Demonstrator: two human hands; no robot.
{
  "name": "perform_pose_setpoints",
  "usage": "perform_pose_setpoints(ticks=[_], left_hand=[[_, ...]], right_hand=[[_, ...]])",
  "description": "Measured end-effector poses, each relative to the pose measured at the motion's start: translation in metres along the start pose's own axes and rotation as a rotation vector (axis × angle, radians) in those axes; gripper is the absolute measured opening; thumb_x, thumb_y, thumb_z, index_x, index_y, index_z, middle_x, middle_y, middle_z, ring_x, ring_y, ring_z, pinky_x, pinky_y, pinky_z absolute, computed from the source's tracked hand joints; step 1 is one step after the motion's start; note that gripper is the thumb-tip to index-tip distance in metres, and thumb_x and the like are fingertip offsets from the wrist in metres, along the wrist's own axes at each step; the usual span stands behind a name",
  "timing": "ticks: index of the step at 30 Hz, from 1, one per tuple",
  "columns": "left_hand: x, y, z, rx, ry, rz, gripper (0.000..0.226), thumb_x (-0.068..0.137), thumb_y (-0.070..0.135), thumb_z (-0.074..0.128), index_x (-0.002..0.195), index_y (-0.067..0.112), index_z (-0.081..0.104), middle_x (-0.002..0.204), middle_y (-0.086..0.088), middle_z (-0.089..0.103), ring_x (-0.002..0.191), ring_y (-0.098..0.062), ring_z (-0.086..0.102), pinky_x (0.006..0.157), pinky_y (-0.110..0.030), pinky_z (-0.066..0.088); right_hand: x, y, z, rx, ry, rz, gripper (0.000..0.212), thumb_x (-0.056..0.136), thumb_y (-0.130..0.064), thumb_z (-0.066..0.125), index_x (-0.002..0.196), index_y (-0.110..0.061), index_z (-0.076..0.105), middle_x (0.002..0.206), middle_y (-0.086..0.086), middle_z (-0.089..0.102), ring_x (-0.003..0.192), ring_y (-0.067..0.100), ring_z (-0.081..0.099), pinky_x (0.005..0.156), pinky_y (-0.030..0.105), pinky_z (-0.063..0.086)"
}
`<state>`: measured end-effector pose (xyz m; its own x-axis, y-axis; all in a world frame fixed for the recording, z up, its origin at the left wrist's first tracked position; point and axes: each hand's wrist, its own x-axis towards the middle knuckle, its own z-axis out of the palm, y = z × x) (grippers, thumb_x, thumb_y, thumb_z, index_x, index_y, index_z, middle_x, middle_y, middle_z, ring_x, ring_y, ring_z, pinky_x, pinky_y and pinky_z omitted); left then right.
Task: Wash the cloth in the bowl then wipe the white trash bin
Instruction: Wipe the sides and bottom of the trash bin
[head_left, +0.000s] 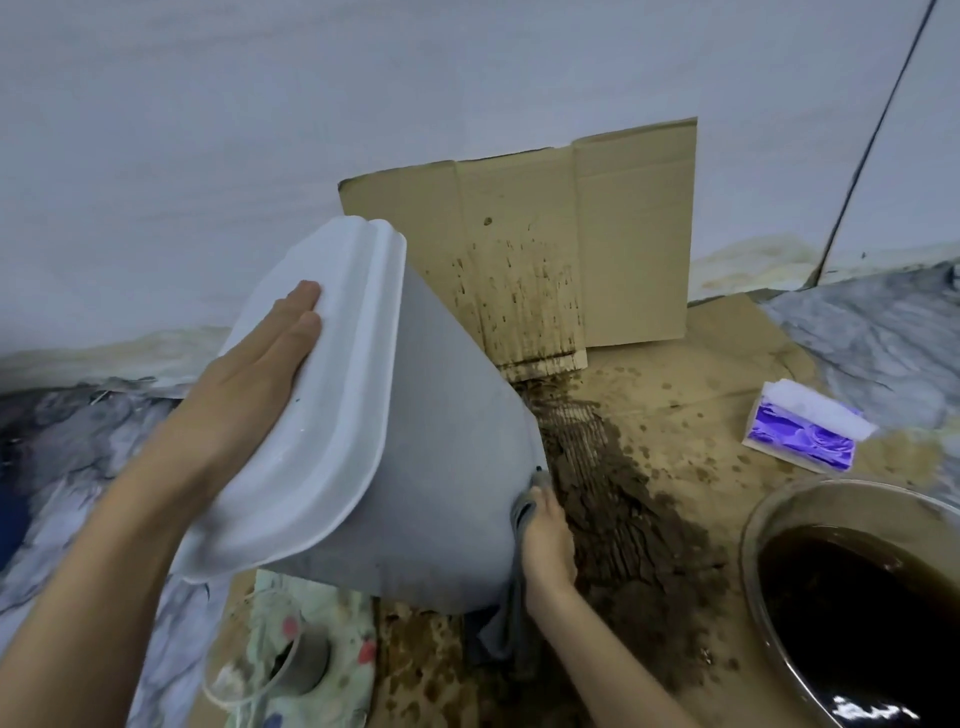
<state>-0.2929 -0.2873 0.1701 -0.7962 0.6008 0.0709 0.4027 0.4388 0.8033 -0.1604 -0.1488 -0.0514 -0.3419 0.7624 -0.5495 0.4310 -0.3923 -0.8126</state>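
Over the stained cardboard (649, 467), I am tilting the white trash bin (415, 467), my left hand (249, 374) lying flat and open on its lid. My right hand (545, 540) is pressing a grey cloth (511, 613) against its base, fingers closed on it.

1. The left hand (260, 358) is lying flat on the lid of the tilted white trash bin (415, 467) at frame centre.
2. The right hand (545, 540) is pressing a grey cloth (511, 613) against the bin's lower side.
3. A bowl (769, 514) of dark water is sitting at lower right.
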Motion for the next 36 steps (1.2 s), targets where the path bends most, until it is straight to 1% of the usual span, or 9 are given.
perform_pose_setpoints(ticks=[5, 11, 16, 20, 23, 26, 29, 33, 36], left_hand=[[-0.004, 0.015, 0.01, 0.039, -0.008, -0.012, 0.046, 0.096, 0.054, 0.031, 0.142, 0.051, 0.029, 0.145, 0.04, 0.022, 0.137, 0.012, 0.018, 0.116, -0.023, 0.009], [-0.004, 0.051, 0.048, 0.124, -0.057, 0.066, 0.048, 0.102, 0.041, 0.026, 0.149, 0.034, 0.022, 0.155, 0.023, 0.014, 0.142, 0.005, 0.008, 0.108, -0.014, 0.003], [-0.001, 0.085, 0.09, 0.115, -0.093, 0.088, 0.051, 0.103, 0.031, 0.024, 0.152, 0.019, 0.014, 0.16, 0.008, 0.008, 0.146, -0.008, 0.005, 0.115, -0.025, 0.001], [-0.001, 0.099, 0.111, 0.037, -0.101, 0.067, 0.048, 0.103, 0.03, 0.025, 0.15, 0.019, 0.024, 0.159, 0.007, 0.015, 0.146, -0.008, 0.008, 0.114, -0.025, 0.003], [-0.005, 0.103, 0.117, -0.004, -0.106, 0.043, 0.047, 0.102, 0.034, 0.024, 0.147, 0.022, 0.03, 0.157, 0.008, 0.022, 0.145, -0.009, 0.012, 0.114, -0.028, 0.006], [-0.007, 0.107, 0.108, -0.279, -0.068, 0.001, 0.044, 0.101, 0.035, 0.03, 0.144, 0.024, 0.038, 0.152, 0.01, 0.034, 0.14, -0.009, 0.029, 0.116, -0.028, 0.017], [-0.014, 0.105, 0.087, -0.583, -0.04, 0.035, 0.033, 0.099, 0.026, 0.036, 0.128, 0.026, 0.053, 0.133, 0.007, 0.057, 0.121, -0.004, 0.052, 0.111, -0.027, 0.031], [-0.04, 0.071, 0.06, -0.225, 0.104, 0.217, 0.03, 0.099, 0.027, 0.04, 0.12, 0.038, 0.058, 0.119, 0.028, 0.056, 0.104, 0.024, 0.044, 0.084, 0.004, 0.032], [-0.056, 0.031, 0.063, -0.144, 0.1, 0.335, 0.026, 0.1, 0.031, 0.042, 0.115, 0.034, 0.063, 0.129, 0.025, 0.054, 0.127, 0.011, 0.039, 0.098, 0.001, 0.028]], right_hand=[[-0.06, -0.043, 0.01, 0.246, -0.158, -0.27, 0.061, 0.086, -0.072, 0.03, 0.134, -0.04, 0.048, 0.137, -0.012, 0.05, 0.128, 0.015, 0.045, 0.109, 0.046, 0.036], [-0.087, -0.136, -0.042, 0.647, -0.368, -0.389, 0.039, 0.099, -0.046, 0.038, 0.123, -0.025, 0.06, 0.121, -0.001, 0.066, 0.111, 0.016, 0.063, 0.099, 0.039, 0.049], [-0.091, -0.145, -0.08, 0.34, -0.184, -0.738, 0.03, 0.101, -0.04, 0.038, 0.098, -0.033, 0.068, 0.1, 0.0, 0.071, 0.099, 0.016, 0.065, 0.092, 0.041, 0.052], [-0.098, -0.112, -0.108, 0.038, -0.013, -0.938, 0.031, 0.098, -0.049, 0.034, 0.083, -0.04, 0.06, 0.08, -0.016, 0.061, 0.088, 0.015, 0.055, 0.077, 0.031, 0.042], [-0.112, -0.087, -0.124, -0.056, 0.111, -1.074, 0.034, 0.096, -0.046, 0.034, 0.112, -0.038, 0.063, 0.099, -0.025, 0.062, 0.1, 0.006, 0.05, 0.085, 0.013, 0.036], [-0.131, -0.078, -0.129, -0.186, 0.105, -1.255, 0.032, 0.098, -0.04, 0.037, 0.119, -0.034, 0.061, 0.116, -0.025, 0.061, 0.105, 0.006, 0.047, 0.088, 0.008, 0.033], [-0.142, -0.09, -0.128, -0.049, 0.001, -1.222, 0.03, 0.096, -0.051, 0.035, 0.097, -0.044, 0.065, 0.094, -0.024, 0.06, 0.093, 0.005, 0.05, 0.08, 0.01, 0.036], [-0.144, -0.135, -0.127, 0.285, -0.058, -1.045, 0.034, 0.093, -0.058, 0.037, 0.089, -0.041, 0.066, 0.091, -0.006, 0.065, 0.09, 0.005, 0.061, 0.077, 0.024, 0.047], [-0.141, -0.166, -0.121, 0.021, -0.086, -1.161, 0.027, 0.094, -0.054, 0.042, 0.101, -0.036, 0.06, 0.103, -0.015, 0.063, 0.101, -0.003, 0.057, 0.084, 0.017, 0.044]])
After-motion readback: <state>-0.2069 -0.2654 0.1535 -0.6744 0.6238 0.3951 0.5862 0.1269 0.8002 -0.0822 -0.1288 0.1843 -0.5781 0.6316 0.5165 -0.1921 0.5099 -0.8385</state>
